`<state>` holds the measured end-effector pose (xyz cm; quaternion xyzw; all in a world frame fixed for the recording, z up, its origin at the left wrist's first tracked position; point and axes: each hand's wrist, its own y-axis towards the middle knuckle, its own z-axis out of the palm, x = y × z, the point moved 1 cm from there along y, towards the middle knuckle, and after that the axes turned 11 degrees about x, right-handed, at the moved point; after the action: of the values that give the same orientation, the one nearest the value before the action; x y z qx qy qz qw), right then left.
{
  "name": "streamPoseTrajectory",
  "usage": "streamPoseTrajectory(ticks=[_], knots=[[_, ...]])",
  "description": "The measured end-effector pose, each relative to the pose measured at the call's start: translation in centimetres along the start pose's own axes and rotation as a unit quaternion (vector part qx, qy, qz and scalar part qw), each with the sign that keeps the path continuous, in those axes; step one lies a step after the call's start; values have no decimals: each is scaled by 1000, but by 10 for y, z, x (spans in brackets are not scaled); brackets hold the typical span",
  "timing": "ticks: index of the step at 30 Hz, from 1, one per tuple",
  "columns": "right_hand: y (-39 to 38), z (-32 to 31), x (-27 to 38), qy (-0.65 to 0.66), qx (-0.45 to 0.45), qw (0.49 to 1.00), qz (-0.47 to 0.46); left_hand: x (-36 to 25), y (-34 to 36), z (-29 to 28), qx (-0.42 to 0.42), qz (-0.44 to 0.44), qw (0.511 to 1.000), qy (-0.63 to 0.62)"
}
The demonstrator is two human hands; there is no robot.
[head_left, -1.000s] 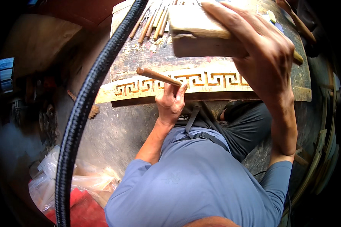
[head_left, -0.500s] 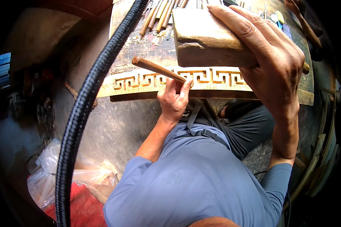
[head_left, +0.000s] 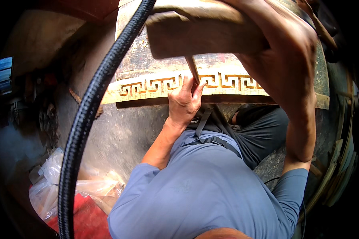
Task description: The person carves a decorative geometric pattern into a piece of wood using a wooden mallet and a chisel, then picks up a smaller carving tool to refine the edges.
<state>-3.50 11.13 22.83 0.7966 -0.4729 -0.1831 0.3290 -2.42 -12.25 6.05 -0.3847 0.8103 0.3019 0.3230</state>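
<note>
My left hand [head_left: 183, 101] pinches a wooden-handled tool [head_left: 192, 67] upright over a pale strip of wood [head_left: 131, 89] carved with a square meander pattern, lying along the bench's near edge. The tool's working tip is hidden by my fingers. Above it, my right hand [head_left: 283, 51] grips a heavy wooden block mallet [head_left: 203, 36], blurred at its edges, over the top of the tool's handle; whether they touch I cannot tell. The block hides most of the tools on the worn bench [head_left: 135, 59].
A thick black braided hose [head_left: 87, 107] crosses the left foreground. Clear plastic sheeting [head_left: 48, 179] and red material [head_left: 83, 217] lie on the floor at lower left. Boards [head_left: 327, 175] lean at the right, and a dark window [head_left: 3, 71] is at far left.
The tool in my left hand has swung from leaning leftward to nearly upright. My right hand has brought the block leftward and up over it, covering the row of tools behind.
</note>
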Motion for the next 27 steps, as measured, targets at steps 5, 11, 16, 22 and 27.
streamPoseTrajectory(ticks=[5,11,16,22,27], knots=[[4,-5,1,-8,4,1000,6,-1,-4,2,10,22,999,47],[4,-8,15,-12,57,998,20,-7,2,3,-4,48,997,66],[-2,-14,2,12,8,999,43,0,-9,5,10,35,994,100],[-13,-11,24,-28,139,988,67,8,-17,5,12,86,989,122],[-51,-2,-1,-110,191,968,118,7,-29,5,-11,98,988,122]])
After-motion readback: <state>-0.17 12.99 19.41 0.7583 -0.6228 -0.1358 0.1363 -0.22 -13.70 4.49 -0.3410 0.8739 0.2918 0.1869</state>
